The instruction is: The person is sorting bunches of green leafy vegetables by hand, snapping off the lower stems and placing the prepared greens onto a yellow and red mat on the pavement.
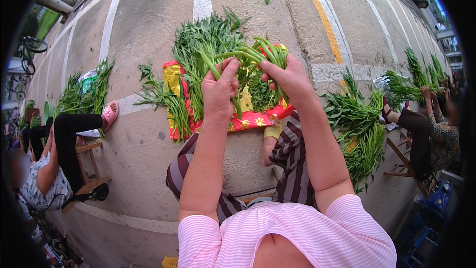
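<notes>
Reader: Head view: what does each grip hold?

Me: My left grip (pixel 220 87) pinches at least one green stalk (pixel 211 64) between thumb and fingers; my right grip (pixel 292 80) clasps a bunch of stalks (pixel 272 52). Both are above the red-and-gold sheet (pixel 258 120), the landmark here.

Reader: And the greens not in hand?

Me: A leafy heap (pixel 203 37) covers the sheet's far left part and spills past its far edge. A smaller bunch (pixel 174 109) lies across its left edge, and leafy pieces (pixel 263 92) rest on its right half.

Reader: How far along, then?

Me: By my judgement, partway through one handful: a bunch is gathered in my right grip; whether my left is adding to it or drawing from it, I cannot tell. The heap suggests that much is left. I make out no tied bundle on the sheet.
</notes>
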`<control>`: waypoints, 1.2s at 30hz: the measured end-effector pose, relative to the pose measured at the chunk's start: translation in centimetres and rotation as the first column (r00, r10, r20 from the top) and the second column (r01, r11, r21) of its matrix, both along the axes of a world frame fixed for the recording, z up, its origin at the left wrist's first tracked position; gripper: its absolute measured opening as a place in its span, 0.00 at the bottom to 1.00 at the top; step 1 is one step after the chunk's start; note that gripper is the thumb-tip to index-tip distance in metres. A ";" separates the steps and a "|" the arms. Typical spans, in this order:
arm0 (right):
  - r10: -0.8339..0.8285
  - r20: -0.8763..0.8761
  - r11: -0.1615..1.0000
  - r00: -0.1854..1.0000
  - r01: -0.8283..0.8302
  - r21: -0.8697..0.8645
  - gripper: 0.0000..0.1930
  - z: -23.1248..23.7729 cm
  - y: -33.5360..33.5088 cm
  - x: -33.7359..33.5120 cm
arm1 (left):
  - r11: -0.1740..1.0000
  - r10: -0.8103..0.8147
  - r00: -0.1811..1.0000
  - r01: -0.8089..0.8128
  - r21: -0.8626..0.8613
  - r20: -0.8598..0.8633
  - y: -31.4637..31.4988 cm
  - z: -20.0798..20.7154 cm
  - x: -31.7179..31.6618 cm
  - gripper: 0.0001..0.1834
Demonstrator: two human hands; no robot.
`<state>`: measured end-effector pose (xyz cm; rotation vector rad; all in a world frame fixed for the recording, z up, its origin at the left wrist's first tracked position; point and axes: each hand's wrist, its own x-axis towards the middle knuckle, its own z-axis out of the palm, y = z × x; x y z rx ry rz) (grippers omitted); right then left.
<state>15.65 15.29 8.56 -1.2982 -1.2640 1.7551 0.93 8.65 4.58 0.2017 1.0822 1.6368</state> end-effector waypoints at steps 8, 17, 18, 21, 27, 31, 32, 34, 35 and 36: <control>0.004 -0.013 1.000 1.000 -0.004 0.005 0.11 0.1 -0.1 -0.1 | 0.986 -0.133 0.978 0.115 -0.117 -0.160 -0.3 0.8 0.9 0.07; 0.044 0.032 0.998 0.998 -0.043 -0.047 0.12 0.4 0.0 0.3 | 0.963 -0.247 0.934 0.206 -0.172 -0.260 -0.4 0.9 0.7 0.07; 0.060 0.060 0.998 0.996 -0.058 -0.039 0.13 0.7 -0.2 0.2 | 0.962 -0.252 0.930 0.209 -0.177 -0.268 -0.4 0.9 0.7 0.06; 0.144 0.090 0.990 0.985 -0.143 -0.012 0.16 0.4 -0.2 0.2 | 0.969 -0.216 0.940 0.172 -0.180 -0.264 -0.3 0.7 0.7 0.05; 0.241 0.146 0.971 0.959 -0.237 -0.041 0.19 0.1 -0.5 0.2 | 0.980 -0.114 0.970 0.074 -0.183 -0.217 -0.1 0.1 0.3 0.05; 0.241 0.145 0.971 0.960 -0.239 -0.034 0.19 0.2 -0.6 0.1 | 0.985 -0.080 0.974 0.045 -0.168 -0.210 -0.1 -0.3 0.3 0.04; 0.238 0.143 0.971 0.961 -0.237 -0.024 0.18 0.1 -0.6 0.1 | 0.987 -0.066 0.976 0.034 -0.155 -0.205 -0.1 -0.4 0.3 0.04; 0.232 0.137 0.972 0.963 -0.233 -0.006 0.17 -0.1 -0.6 0.1 | 0.991 -0.037 0.980 0.011 -0.131 -0.196 0.0 -0.7 0.1 0.04; 0.224 0.144 0.974 0.964 -0.226 0.000 0.17 -0.1 -0.7 0.1 | 0.991 -0.035 0.979 0.008 -0.130 -0.201 0.0 -0.7 0.1 0.05; 0.215 0.152 0.976 0.965 -0.219 0.006 0.16 -0.1 -0.7 0.0 | 0.992 -0.033 0.978 0.006 -0.129 -0.206 -0.1 -0.8 0.0 0.05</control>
